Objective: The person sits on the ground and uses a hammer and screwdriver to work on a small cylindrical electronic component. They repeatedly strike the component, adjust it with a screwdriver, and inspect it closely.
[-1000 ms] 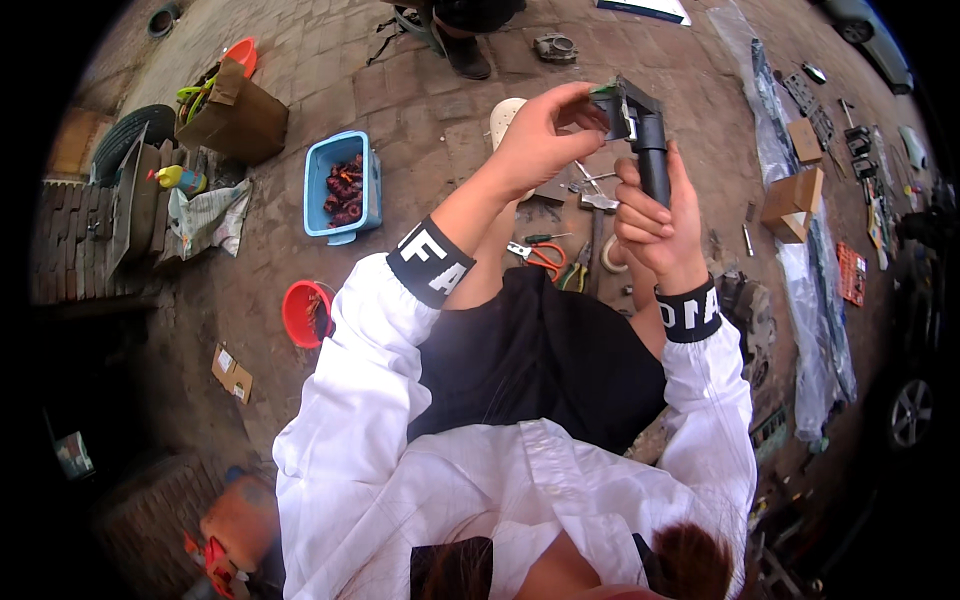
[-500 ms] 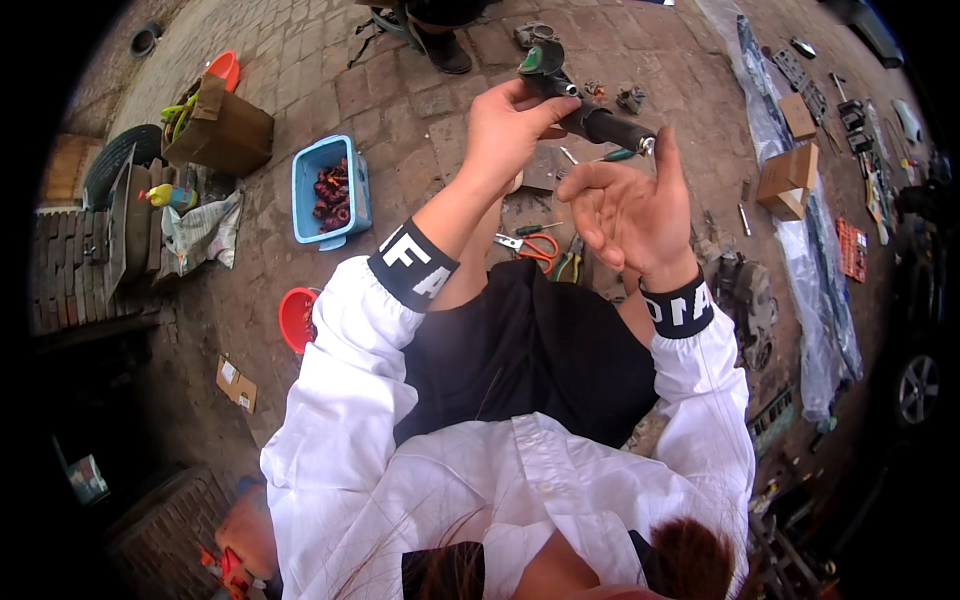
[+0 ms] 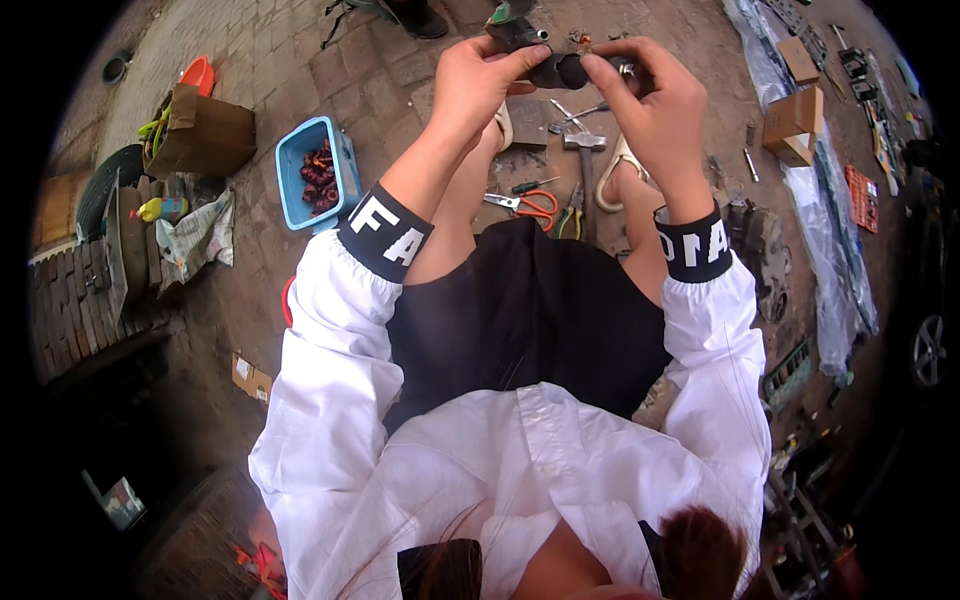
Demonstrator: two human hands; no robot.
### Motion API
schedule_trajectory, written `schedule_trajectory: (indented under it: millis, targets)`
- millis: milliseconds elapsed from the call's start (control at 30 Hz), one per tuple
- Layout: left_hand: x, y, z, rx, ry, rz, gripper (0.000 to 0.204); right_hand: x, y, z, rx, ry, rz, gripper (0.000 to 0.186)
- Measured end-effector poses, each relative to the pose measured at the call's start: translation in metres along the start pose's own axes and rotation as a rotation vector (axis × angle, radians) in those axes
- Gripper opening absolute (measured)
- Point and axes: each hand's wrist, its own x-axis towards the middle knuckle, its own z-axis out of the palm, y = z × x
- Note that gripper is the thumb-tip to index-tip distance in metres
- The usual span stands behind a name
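Note:
A black tubular part that looks like an ignition coil is held up at the top of the view, with a green patch and a small metal sleeve at its left end. My left hand is closed around that left end, thumb beside the sleeve. My right hand grips the other end, its thumb pressing on the black tube and its curled fingers hiding part of it. On the bricks below lie a hammer, orange-handled scissors, pliers and a green-handled screwdriver.
To the left stands a blue bin of dark reddish parts, with a cardboard box beyond it. On the right are a small carton, plastic sheeting and several tools. Someone's shoe shows at the top edge.
My right hand has gone from open fingers beside the coil to gripping its right end. Both hands have moved up in the view, and the hammer has come into sight.

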Motion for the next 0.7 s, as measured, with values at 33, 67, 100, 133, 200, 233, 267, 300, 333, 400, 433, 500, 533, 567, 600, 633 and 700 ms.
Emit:
schedule_trajectory:
  millis: [33, 67, 100, 133, 200, 233, 267, 300, 333, 400, 433, 500, 533, 567, 600, 633, 700]
  targets:
    - [0.001, 0.000, -0.002, 0.051, -0.013, -0.039, 0.033, 0.002, 0.004, 0.001, 0.005, 0.015, 0.051, 0.026]
    - [0.001, -0.007, -0.003, -0.007, -0.011, -0.001, 0.035, 0.003, 0.007, 0.003, 0.011, 0.028, 0.101, 0.024]
    - [0.004, -0.012, 0.000, 0.031, 0.001, 0.067, 0.032, 0.005, 0.013, 0.004, 0.006, 0.047, 0.146, 0.023]
    - [0.005, -0.015, -0.001, 0.141, 0.062, 0.096, 0.043, 0.006, 0.020, 0.008, -0.040, 0.022, 0.149, 0.022]
    - [0.004, -0.002, -0.003, 0.243, 0.090, 0.032, 0.066, 0.008, 0.039, 0.016, -0.133, -0.029, 0.151, 0.020]
    - [0.005, -0.002, -0.005, 0.187, 0.144, 0.077, 0.056, 0.010, 0.050, 0.022, -0.177, -0.053, 0.148, 0.019]
    - [0.005, -0.001, -0.009, 0.123, 0.158, 0.091, 0.050, 0.012, 0.062, 0.029, -0.217, -0.078, 0.144, 0.019]
    - [0.005, 0.002, -0.013, 0.062, 0.170, 0.107, 0.044, 0.015, 0.077, 0.037, -0.256, -0.102, 0.140, 0.019]
    - [0.005, 0.005, -0.016, 0.012, 0.177, 0.107, 0.040, 0.009, 0.108, 0.047, -0.405, -0.229, 0.082, 0.030]
    - [-0.004, 0.022, -0.023, -0.092, 0.193, 0.139, 0.034, 0.009, 0.128, 0.064, -0.411, -0.306, 0.009, 0.033]
    - [-0.008, 0.026, -0.026, -0.093, 0.227, 0.145, 0.032, 0.007, 0.143, 0.078, -0.406, -0.356, -0.024, 0.034]
    - [-0.016, 0.032, -0.029, -0.095, 0.291, 0.154, 0.030, -0.006, 0.177, 0.110, -0.457, -0.446, -0.116, 0.031]
    - [-0.016, 0.032, -0.037, -0.093, 0.288, 0.120, 0.027, -0.012, 0.184, 0.125, -0.478, -0.501, -0.117, 0.031]
    - [-0.017, 0.031, -0.043, -0.123, 0.293, 0.131, 0.027, -0.017, 0.191, 0.139, -0.501, -0.556, -0.119, 0.030]
    - [-0.019, 0.030, -0.048, -0.151, 0.301, 0.140, 0.026, -0.023, 0.197, 0.154, -0.506, -0.583, -0.094, 0.031]
    - [-0.020, 0.031, -0.053, -0.174, 0.313, 0.152, 0.025, -0.030, 0.200, 0.169, -0.506, -0.588, -0.054, 0.031]
    - [-0.020, 0.033, -0.062, -0.128, 0.318, 0.147, 0.025, -0.047, 0.203, 0.193, -0.508, -0.598, 0.032, 0.032]
